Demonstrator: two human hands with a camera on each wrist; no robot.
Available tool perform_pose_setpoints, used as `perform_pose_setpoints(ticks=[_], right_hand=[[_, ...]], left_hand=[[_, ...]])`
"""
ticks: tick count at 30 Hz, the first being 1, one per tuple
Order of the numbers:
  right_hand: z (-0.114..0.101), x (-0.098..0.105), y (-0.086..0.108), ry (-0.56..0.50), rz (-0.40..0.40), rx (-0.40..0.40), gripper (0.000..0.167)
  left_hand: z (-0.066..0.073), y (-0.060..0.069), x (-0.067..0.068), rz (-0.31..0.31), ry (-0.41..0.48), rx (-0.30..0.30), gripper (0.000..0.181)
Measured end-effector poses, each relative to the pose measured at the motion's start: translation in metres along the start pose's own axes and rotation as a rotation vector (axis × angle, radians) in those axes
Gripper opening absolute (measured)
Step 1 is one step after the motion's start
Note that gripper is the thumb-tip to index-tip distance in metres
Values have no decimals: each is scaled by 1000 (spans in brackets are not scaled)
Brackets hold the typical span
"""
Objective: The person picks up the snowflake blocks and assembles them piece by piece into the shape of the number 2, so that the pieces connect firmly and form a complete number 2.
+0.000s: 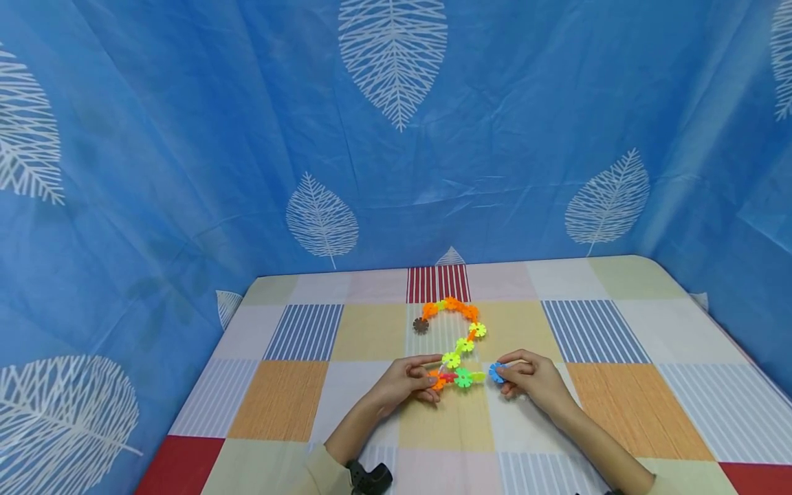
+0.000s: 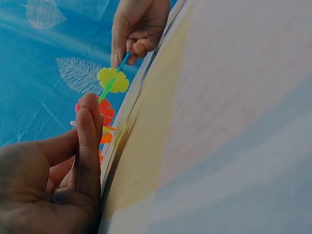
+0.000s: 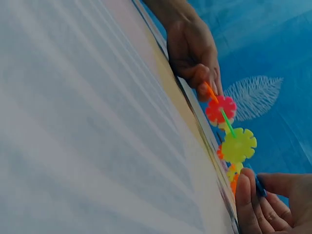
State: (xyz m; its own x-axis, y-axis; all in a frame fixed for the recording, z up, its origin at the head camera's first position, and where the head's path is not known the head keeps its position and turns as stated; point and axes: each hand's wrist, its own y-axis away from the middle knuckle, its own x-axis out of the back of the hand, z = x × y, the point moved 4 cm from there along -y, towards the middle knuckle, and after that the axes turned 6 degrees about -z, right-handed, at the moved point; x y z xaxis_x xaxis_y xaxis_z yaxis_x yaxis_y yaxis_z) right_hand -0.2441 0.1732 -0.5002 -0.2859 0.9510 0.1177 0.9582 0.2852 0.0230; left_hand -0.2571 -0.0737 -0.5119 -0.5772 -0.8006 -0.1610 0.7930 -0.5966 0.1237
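Note:
A chain of notched, flower-shaped plastic discs curves over the table. My left hand pinches the orange flower disc at the chain's near end. To its right follow a pink-red disc, a green disc and a yellow disc seen edge-on from the head. Between thumb and fingers my right hand holds a blue flower disc, close beside that yellow disc. In the head view a small gap shows between the two; the left wrist view cannot settle whether they touch.
Beyond the hands the chain bends back through yellow discs and orange discs to a dark brown disc. A checkered cloth covers the table. Blue leaf-patterned curtains hang behind and at the sides.

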Motion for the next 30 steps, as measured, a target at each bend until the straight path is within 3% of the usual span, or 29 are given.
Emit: perform_pose_setpoints(ticks=[11, 20, 30], right_hand=[[-2, -11, -1, -59, -20, -1, 33], [-3, -17, 0, -166, 68, -107, 33], [1, -16, -3, -188, 81, -129, 32]], left_hand=[[3, 0, -1, 14, -9, 9, 42], [3, 0, 0, 13, -9, 5, 42], [4, -1, 0, 31, -28, 24, 42]])
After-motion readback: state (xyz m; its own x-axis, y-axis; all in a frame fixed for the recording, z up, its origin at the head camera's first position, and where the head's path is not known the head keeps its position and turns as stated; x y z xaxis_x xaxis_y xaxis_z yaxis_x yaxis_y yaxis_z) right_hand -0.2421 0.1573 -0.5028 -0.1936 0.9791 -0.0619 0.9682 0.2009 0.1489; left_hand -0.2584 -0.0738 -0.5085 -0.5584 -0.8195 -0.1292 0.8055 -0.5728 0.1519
